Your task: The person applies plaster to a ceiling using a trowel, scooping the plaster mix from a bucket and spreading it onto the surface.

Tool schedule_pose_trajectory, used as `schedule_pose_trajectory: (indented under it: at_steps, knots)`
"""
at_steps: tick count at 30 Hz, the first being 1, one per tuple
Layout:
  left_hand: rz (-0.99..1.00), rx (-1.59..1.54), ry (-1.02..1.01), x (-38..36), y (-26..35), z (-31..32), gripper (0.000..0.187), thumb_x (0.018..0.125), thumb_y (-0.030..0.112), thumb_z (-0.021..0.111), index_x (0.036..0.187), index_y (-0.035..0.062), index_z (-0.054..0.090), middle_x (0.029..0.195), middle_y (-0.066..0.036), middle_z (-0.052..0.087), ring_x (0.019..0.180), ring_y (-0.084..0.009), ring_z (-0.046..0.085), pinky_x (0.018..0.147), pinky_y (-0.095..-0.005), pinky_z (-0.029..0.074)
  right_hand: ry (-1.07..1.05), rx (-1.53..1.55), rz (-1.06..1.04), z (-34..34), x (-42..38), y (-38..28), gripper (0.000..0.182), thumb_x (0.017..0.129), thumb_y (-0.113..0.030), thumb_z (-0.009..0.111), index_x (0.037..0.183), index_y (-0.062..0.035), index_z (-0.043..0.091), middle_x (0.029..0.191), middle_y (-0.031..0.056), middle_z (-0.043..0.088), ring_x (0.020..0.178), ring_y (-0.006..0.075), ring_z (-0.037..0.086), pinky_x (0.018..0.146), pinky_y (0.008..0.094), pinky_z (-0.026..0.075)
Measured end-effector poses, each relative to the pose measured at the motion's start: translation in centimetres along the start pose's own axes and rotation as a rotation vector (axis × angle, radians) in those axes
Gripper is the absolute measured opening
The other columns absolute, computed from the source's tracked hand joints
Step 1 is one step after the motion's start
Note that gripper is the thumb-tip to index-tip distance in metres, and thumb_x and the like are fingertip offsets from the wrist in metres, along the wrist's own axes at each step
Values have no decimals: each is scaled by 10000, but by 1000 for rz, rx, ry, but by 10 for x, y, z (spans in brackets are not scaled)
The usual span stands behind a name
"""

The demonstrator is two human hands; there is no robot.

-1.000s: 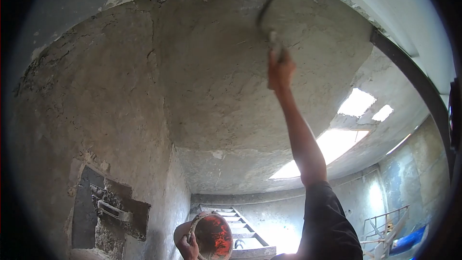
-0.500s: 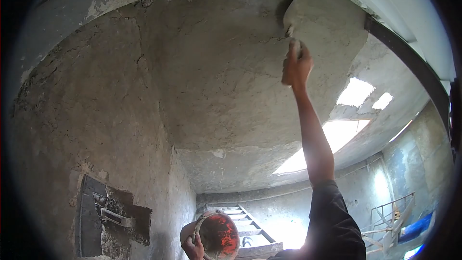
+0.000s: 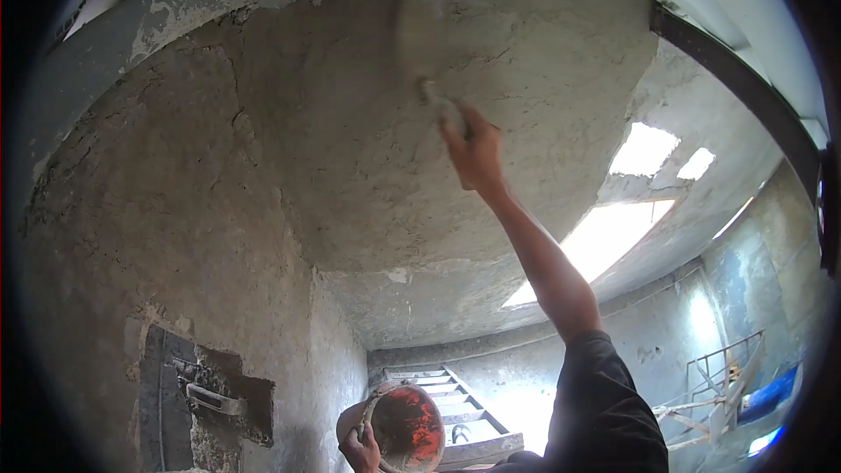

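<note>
My right hand [image 3: 477, 147] reaches high with its fingers closed round the handle of a trowel [image 3: 422, 35]. The trowel's blade is smeared by motion and lies against, or very near, the rough grey plaster [image 3: 526, 61]. Low in the middle of the view, my left hand [image 3: 361, 449] grips the edge of a bucket [image 3: 412, 429] worn and stained with red. What the bucket holds is hidden from this angle.
A ladder [image 3: 455, 398] stands behind the bucket. At lower left, a recess in the wall holds a metal handle [image 3: 215, 398]. Bright openings [image 3: 646, 149] pierce the surface at right. Metal scaffolding [image 3: 723, 385] and a blue object [image 3: 771, 394] are at lower right.
My right hand has swept the trowel leftward across the plaster and slightly down. The left hand keeps hold of the bucket, shifted slightly in view.
</note>
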State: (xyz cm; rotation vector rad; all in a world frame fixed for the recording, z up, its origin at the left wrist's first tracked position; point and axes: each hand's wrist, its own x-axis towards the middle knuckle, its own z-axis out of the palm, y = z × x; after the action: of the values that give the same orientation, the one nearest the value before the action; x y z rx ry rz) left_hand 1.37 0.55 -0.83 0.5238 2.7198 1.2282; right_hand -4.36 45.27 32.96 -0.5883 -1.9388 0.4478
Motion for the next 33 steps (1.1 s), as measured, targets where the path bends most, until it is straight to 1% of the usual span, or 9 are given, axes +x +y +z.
schedule_pose_trajectory:
  at_steps: [1, 4, 8, 14, 19, 25, 27, 30, 33]
  knots:
    - [-203, -2, -159, -6, -15, 6, 500, 881, 521, 530, 1026, 65, 677, 958, -218, 667, 904, -389, 636, 805, -442, 512, 97, 34, 102, -3, -1, 21, 405, 899, -281, 611, 1174, 15, 592, 588, 42, 548, 484, 93, 487, 437, 279, 426]
    - [-335, 46, -284, 1, 10, -12, 525, 874, 543, 525, 1041, 68, 672, 958, -210, 670, 910, -386, 638, 810, -443, 513, 319, 206, 381, -25, 3, 46, 462, 893, -299, 596, 1212, 34, 553, 585, 84, 567, 492, 121, 494, 477, 322, 424]
    - [-324, 7, -246, 0, 9, -9, 526, 876, 547, 517, 1046, 74, 672, 969, -195, 674, 917, -370, 641, 812, -429, 515, 378, 105, 317, -22, 16, 59, 460, 887, -297, 604, 1201, 38, 560, 599, 94, 574, 508, 124, 499, 484, 325, 428]
    - [-283, -31, -302, 1, 6, -4, 452, 895, 471, 539, 1069, 73, 666, 1011, -173, 672, 937, -330, 642, 827, -390, 512, -127, 65, -142, 47, -15, 57, 423, 866, -238, 628, 1209, 4, 575, 606, 46, 572, 490, 98, 491, 439, 288, 412]
    - [-238, -51, -240, 2, 18, -10, 411, 905, 444, 538, 1061, 88, 670, 1010, -174, 672, 927, -306, 647, 814, -384, 516, -69, 59, -66, 27, -34, 45, 419, 860, -242, 630, 1159, 46, 580, 686, 168, 630, 546, 170, 559, 542, 334, 476]
    - [-217, -33, -202, 6, 13, -10, 434, 892, 470, 546, 1036, 81, 677, 964, -189, 676, 879, -344, 655, 764, -404, 527, 338, 96, 427, -7, -27, 76, 448, 892, -262, 602, 1212, 47, 550, 693, 133, 619, 548, 155, 536, 552, 329, 467]
    - [12, 0, -47, 8, 17, -11, 370, 836, 294, 631, 680, -41, 622, 613, -222, 600, 555, -366, 601, 523, -433, 444, 330, 98, 408, 9, -27, 82, 444, 894, -259, 601, 1209, 50, 549, 705, 142, 619, 561, 148, 540, 552, 326, 466]
    - [-5, 29, -51, 9, 18, -12, 394, 841, 305, 627, 652, -40, 601, 601, -224, 588, 543, -360, 595, 511, -431, 431, 161, 64, 367, 35, -39, 72, 444, 881, -243, 615, 1210, 47, 544, 791, 192, 639, 639, 197, 604, 591, 348, 483]
    - [-7, 47, -41, 8, 17, -12, 403, 842, 312, 628, 648, -40, 597, 587, -220, 581, 530, -359, 590, 504, -429, 429, -41, 29, 23, 87, -62, 87, 438, 852, -228, 639, 1204, 17, 552, 871, 223, 656, 695, 298, 649, 640, 372, 513]
